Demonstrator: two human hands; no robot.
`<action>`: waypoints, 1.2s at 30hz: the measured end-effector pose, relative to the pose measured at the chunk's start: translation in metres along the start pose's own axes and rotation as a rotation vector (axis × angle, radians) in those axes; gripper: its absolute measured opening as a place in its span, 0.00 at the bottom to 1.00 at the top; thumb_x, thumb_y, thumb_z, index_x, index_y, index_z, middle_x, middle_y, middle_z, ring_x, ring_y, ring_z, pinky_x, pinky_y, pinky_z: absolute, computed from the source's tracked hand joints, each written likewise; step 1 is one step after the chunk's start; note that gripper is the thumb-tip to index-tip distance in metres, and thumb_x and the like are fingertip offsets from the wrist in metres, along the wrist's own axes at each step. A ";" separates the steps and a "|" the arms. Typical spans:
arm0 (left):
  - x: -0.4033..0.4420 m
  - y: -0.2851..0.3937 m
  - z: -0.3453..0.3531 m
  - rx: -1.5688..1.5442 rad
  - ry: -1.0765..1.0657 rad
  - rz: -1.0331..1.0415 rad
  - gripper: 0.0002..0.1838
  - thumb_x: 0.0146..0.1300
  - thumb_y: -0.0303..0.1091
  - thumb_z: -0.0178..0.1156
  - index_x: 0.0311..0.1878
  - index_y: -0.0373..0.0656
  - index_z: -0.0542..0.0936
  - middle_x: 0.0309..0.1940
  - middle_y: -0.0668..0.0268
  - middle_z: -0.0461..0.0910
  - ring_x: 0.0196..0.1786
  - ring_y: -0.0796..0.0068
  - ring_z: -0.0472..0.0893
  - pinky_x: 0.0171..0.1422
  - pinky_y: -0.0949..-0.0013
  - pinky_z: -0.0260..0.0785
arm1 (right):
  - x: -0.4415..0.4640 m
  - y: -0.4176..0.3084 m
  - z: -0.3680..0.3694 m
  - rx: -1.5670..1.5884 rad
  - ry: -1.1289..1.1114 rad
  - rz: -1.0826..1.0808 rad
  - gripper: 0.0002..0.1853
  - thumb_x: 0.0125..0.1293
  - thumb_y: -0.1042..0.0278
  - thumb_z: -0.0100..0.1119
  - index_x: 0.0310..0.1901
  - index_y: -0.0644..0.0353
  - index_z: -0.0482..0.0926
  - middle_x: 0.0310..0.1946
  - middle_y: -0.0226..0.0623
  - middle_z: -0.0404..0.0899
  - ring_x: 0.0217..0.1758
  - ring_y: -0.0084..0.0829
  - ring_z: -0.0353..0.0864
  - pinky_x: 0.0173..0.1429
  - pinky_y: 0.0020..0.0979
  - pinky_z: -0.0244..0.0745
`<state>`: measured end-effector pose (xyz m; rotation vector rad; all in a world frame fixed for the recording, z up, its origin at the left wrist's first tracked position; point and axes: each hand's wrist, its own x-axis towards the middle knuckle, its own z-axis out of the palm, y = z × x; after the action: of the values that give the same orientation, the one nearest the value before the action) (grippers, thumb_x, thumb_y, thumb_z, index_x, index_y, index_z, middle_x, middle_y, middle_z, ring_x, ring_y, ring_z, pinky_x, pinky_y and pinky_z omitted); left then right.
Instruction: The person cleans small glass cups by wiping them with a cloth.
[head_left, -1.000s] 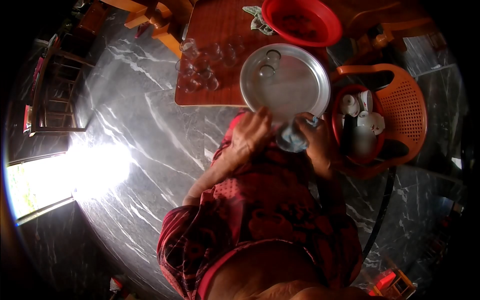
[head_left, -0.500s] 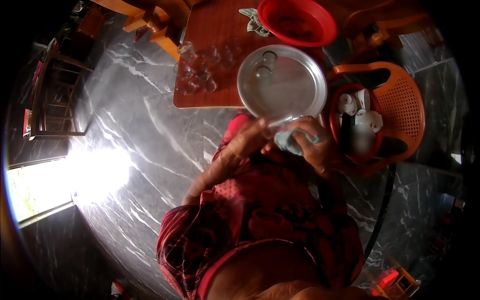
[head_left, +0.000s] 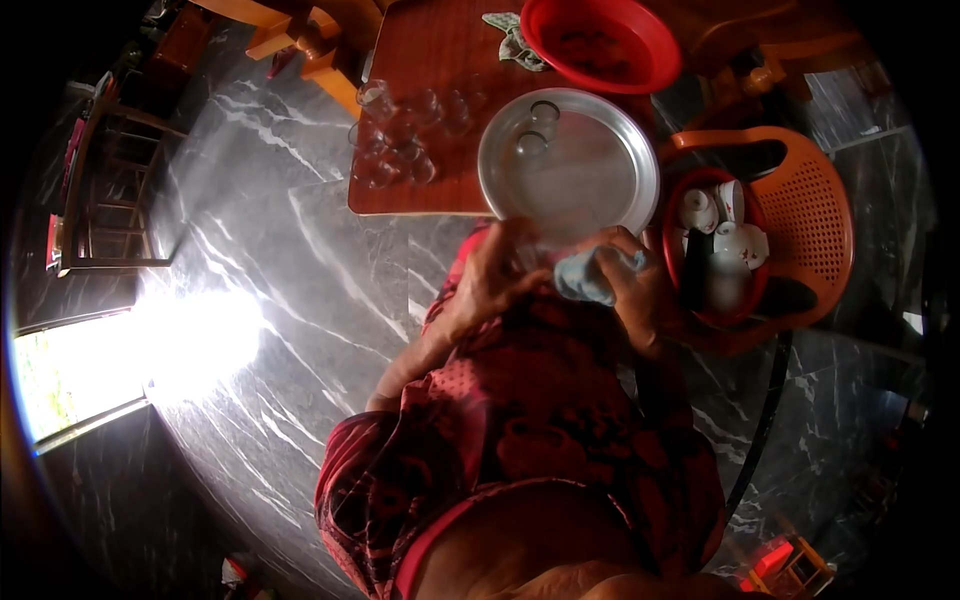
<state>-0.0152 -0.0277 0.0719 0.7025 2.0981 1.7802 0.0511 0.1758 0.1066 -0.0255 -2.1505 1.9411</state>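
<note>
- Cloth, pale blue, bunched between the hands near the tray's near rim; I see the right hand with fingers clamped on it.
- Left hand blurred, just beside the cloth; I cannot tell whether its fingers grip anything.
- Metal tray on the desk, two clear rims in its far-left part.
- Glasses clustered left of the tray.
- Red basin beyond it, patterned rag alongside.
- Orange chair to the right, bearing a red tub with white crockery.
</note>
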 end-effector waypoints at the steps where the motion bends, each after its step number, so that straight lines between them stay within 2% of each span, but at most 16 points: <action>1: 0.000 -0.001 0.001 0.000 0.001 -0.001 0.36 0.51 0.37 0.75 0.60 0.37 0.68 0.47 0.57 0.78 0.47 0.70 0.79 0.45 0.65 0.75 | 0.000 0.002 0.000 0.000 -0.001 0.000 0.08 0.68 0.68 0.59 0.38 0.65 0.80 0.34 0.35 0.82 0.39 0.24 0.79 0.46 0.24 0.72; 3: 0.000 -0.003 0.005 0.304 0.092 0.250 0.36 0.50 0.36 0.74 0.60 0.38 0.67 0.50 0.51 0.77 0.50 0.60 0.80 0.45 0.61 0.76 | -0.001 0.008 0.001 0.115 0.055 0.090 0.09 0.68 0.66 0.60 0.37 0.64 0.80 0.31 0.29 0.80 0.36 0.19 0.76 0.43 0.23 0.71; 4: 0.002 -0.004 0.007 0.304 0.092 0.250 0.36 0.50 0.36 0.74 0.60 0.38 0.67 0.50 0.51 0.77 0.50 0.60 0.80 0.45 0.61 0.76 | -0.002 0.010 0.001 0.173 0.084 0.135 0.09 0.68 0.65 0.60 0.36 0.63 0.80 0.29 0.26 0.80 0.34 0.17 0.75 0.42 0.22 0.70; 6: 0.006 -0.004 0.011 0.604 0.260 0.583 0.36 0.49 0.33 0.73 0.61 0.39 0.67 0.52 0.48 0.75 0.48 0.50 0.80 0.43 0.59 0.76 | -0.001 0.008 0.004 0.199 0.144 0.206 0.09 0.67 0.65 0.61 0.35 0.63 0.80 0.28 0.25 0.79 0.33 0.16 0.73 0.41 0.21 0.69; 11: 0.003 -0.013 0.015 0.817 0.288 0.692 0.35 0.48 0.32 0.73 0.59 0.38 0.67 0.52 0.49 0.75 0.47 0.50 0.79 0.45 0.59 0.76 | 0.003 0.000 0.009 0.186 0.267 0.287 0.10 0.64 0.64 0.65 0.32 0.62 0.79 0.26 0.25 0.78 0.32 0.13 0.71 0.38 0.21 0.68; 13: 0.002 -0.012 0.014 0.797 0.290 0.695 0.35 0.47 0.32 0.74 0.58 0.38 0.68 0.52 0.49 0.75 0.47 0.51 0.80 0.45 0.59 0.76 | 0.007 -0.007 0.006 -0.033 0.092 0.287 0.11 0.63 0.64 0.67 0.32 0.63 0.79 0.26 0.25 0.78 0.31 0.14 0.72 0.36 0.22 0.70; 16: -0.002 0.002 0.011 0.515 0.285 0.507 0.33 0.45 0.32 0.75 0.54 0.38 0.70 0.48 0.51 0.77 0.46 0.60 0.81 0.46 0.62 0.76 | 0.003 -0.008 0.012 -0.141 0.024 0.088 0.11 0.61 0.66 0.69 0.36 0.63 0.78 0.28 0.28 0.78 0.32 0.17 0.74 0.37 0.23 0.71; 18: -0.008 0.019 0.010 0.074 0.195 -0.014 0.31 0.43 0.32 0.75 0.51 0.38 0.71 0.44 0.55 0.79 0.47 0.69 0.81 0.48 0.66 0.76 | 0.000 0.000 0.012 -0.127 -0.005 0.057 0.11 0.60 0.67 0.70 0.36 0.63 0.78 0.29 0.29 0.78 0.32 0.18 0.75 0.37 0.24 0.72; 19: -0.007 0.012 0.003 -0.088 0.144 -0.072 0.30 0.43 0.30 0.75 0.50 0.37 0.71 0.41 0.59 0.80 0.46 0.72 0.80 0.47 0.68 0.75 | -0.001 0.003 0.012 -0.113 -0.037 0.027 0.11 0.60 0.67 0.70 0.36 0.63 0.78 0.30 0.30 0.78 0.33 0.19 0.75 0.38 0.24 0.72; 20: -0.004 0.014 0.002 -0.087 0.146 -0.071 0.30 0.43 0.30 0.75 0.50 0.37 0.71 0.41 0.59 0.80 0.46 0.72 0.80 0.47 0.68 0.75 | -0.001 0.003 0.010 -0.112 -0.039 0.025 0.11 0.60 0.67 0.70 0.36 0.63 0.78 0.30 0.30 0.78 0.33 0.19 0.75 0.38 0.24 0.72; 22: 0.000 0.023 -0.001 -0.488 0.078 -0.139 0.31 0.42 0.28 0.75 0.50 0.35 0.71 0.40 0.61 0.79 0.41 0.72 0.80 0.45 0.68 0.75 | -0.002 0.004 0.006 -0.163 -0.126 -0.048 0.10 0.60 0.68 0.69 0.36 0.63 0.78 0.31 0.31 0.78 0.33 0.20 0.76 0.38 0.25 0.72; 23: 0.000 0.020 -0.002 -0.577 0.087 -0.179 0.25 0.47 0.33 0.72 0.46 0.35 0.72 0.36 0.63 0.79 0.36 0.72 0.80 0.44 0.69 0.75 | -0.004 0.007 0.003 -0.145 -0.162 -0.065 0.09 0.60 0.70 0.68 0.38 0.63 0.78 0.32 0.32 0.78 0.34 0.24 0.78 0.39 0.26 0.73; 26: -0.003 -0.020 -0.006 -0.608 0.009 -0.222 0.22 0.52 0.40 0.68 0.43 0.35 0.74 0.32 0.63 0.78 0.31 0.74 0.78 0.36 0.74 0.72 | -0.006 0.003 0.000 -0.181 -0.226 -0.096 0.08 0.61 0.71 0.66 0.39 0.63 0.80 0.33 0.34 0.78 0.35 0.27 0.79 0.40 0.27 0.73; 30: -0.001 -0.030 -0.001 -0.916 -0.058 -0.244 0.24 0.56 0.46 0.66 0.45 0.35 0.74 0.29 0.65 0.77 0.25 0.80 0.73 0.26 0.80 0.64 | -0.008 0.007 -0.001 -0.146 -0.232 -0.071 0.07 0.61 0.72 0.66 0.40 0.62 0.81 0.33 0.35 0.78 0.36 0.28 0.80 0.42 0.27 0.74; 34: -0.001 0.000 -0.003 -0.631 -0.050 -0.219 0.26 0.56 0.45 0.67 0.49 0.35 0.72 0.30 0.66 0.76 0.27 0.81 0.73 0.32 0.78 0.66 | -0.004 0.009 -0.001 -0.107 -0.131 -0.142 0.06 0.63 0.72 0.64 0.39 0.64 0.81 0.34 0.33 0.79 0.35 0.25 0.79 0.43 0.26 0.73; 36: 0.001 0.006 0.002 -0.459 0.037 -0.003 0.27 0.55 0.41 0.71 0.51 0.36 0.71 0.32 0.66 0.76 0.28 0.81 0.73 0.32 0.78 0.67 | -0.002 0.000 0.001 -0.106 -0.085 -0.145 0.05 0.64 0.72 0.63 0.38 0.64 0.81 0.33 0.32 0.80 0.35 0.24 0.79 0.43 0.25 0.73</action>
<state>-0.0139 -0.0248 0.0773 0.5379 1.6112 2.1756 0.0528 0.1742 0.1060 0.1916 -2.2396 1.7766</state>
